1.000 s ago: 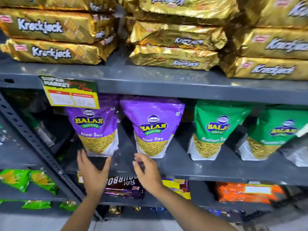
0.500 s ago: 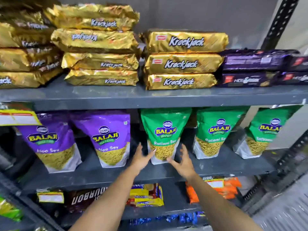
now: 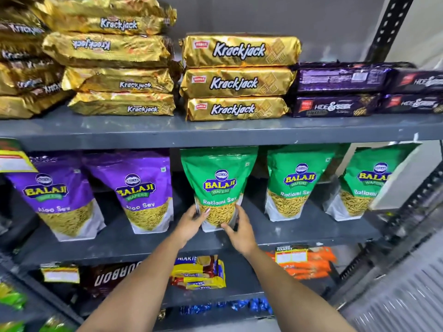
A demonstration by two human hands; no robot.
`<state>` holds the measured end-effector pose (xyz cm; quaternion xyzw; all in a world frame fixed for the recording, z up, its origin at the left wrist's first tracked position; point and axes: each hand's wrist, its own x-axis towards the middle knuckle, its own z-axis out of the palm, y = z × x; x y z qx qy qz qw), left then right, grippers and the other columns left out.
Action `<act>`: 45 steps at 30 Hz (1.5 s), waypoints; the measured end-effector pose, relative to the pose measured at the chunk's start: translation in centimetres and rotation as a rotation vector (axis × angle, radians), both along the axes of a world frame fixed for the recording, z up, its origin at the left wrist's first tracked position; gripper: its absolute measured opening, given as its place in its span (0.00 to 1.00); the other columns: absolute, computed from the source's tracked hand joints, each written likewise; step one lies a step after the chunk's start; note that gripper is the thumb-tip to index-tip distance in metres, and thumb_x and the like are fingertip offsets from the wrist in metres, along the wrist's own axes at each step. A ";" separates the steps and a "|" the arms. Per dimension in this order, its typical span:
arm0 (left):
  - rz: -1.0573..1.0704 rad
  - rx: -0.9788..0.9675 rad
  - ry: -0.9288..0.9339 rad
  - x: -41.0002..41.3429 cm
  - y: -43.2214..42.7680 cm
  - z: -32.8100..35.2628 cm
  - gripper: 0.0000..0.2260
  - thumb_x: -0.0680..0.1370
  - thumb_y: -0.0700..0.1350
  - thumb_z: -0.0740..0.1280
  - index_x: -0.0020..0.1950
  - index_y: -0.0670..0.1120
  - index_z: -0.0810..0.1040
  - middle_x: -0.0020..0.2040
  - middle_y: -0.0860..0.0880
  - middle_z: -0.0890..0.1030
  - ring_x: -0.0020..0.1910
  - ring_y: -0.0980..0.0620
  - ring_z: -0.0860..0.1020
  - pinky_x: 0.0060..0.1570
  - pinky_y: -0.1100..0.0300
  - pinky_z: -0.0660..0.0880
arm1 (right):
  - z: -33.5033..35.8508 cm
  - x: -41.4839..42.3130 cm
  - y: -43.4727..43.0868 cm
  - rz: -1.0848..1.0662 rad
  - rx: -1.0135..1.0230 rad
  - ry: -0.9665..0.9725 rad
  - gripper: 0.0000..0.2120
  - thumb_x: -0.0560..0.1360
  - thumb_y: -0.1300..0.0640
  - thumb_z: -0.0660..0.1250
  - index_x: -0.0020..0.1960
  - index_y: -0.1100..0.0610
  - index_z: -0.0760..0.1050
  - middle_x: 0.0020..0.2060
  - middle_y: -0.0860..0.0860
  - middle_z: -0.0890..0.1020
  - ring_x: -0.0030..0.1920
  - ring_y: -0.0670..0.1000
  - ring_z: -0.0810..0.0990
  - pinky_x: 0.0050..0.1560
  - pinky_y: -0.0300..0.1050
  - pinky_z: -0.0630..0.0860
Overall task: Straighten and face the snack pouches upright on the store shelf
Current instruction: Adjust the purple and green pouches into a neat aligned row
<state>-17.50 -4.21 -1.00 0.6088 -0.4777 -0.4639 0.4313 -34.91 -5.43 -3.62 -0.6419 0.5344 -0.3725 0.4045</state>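
A green Ratlami Sev pouch (image 3: 219,180) stands upright at the middle of the grey middle shelf (image 3: 299,231). My left hand (image 3: 190,224) grips its lower left corner and my right hand (image 3: 241,230) grips its lower right corner. Two more green Ratlami Sev pouches (image 3: 294,183) (image 3: 364,185) stand to its right, label forward. Two purple Aloo Sev pouches (image 3: 143,192) (image 3: 56,197) stand to its left, leaning slightly.
Gold Krackjack packs (image 3: 237,77) and dark Hide & Seek packs (image 3: 335,92) are stacked on the shelf above. Biscuit packs (image 3: 199,274) and orange packs (image 3: 309,264) lie on the shelf below. A perforated metal upright (image 3: 407,212) bounds the right side.
The view and both hands moved right from the purple pouches to the green ones. My hands went from hovering open before the first green pouch to gripping its lower corners.
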 end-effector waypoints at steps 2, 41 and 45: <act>0.000 -0.005 -0.012 0.3 -0.1 -0.5 0.19 0.78 0.50 0.65 0.68 0.50 0.72 0.65 0.51 0.78 0.65 0.52 0.74 0.63 0.58 0.69 | 0.1 0.3 0.5 0.010 -0.014 0.003 0.36 0.73 0.56 0.71 0.76 0.54 0.57 0.69 0.55 0.69 0.69 0.53 0.68 0.65 0.44 0.67; 0.378 -0.535 -0.443 -28.9 -2.2 -1.1 0.17 0.73 0.52 0.68 0.59 0.47 0.73 0.55 0.47 0.75 0.55 0.49 0.72 0.57 0.56 0.68 | 0.4 -28.2 -6.1 -0.889 -0.410 -0.038 0.33 0.64 0.51 0.73 0.66 0.60 0.68 0.60 0.61 0.73 0.62 0.62 0.71 0.65 0.49 0.66; -0.002 -0.535 -0.410 -34.4 -5.0 2.2 0.21 0.75 0.52 0.67 0.65 0.49 0.69 0.58 0.50 0.73 0.55 0.54 0.74 0.56 0.54 0.74 | -1.2 -33.0 -8.3 -0.765 -0.132 0.032 0.55 0.62 0.46 0.79 0.77 0.58 0.51 0.76 0.61 0.58 0.76 0.59 0.56 0.74 0.55 0.57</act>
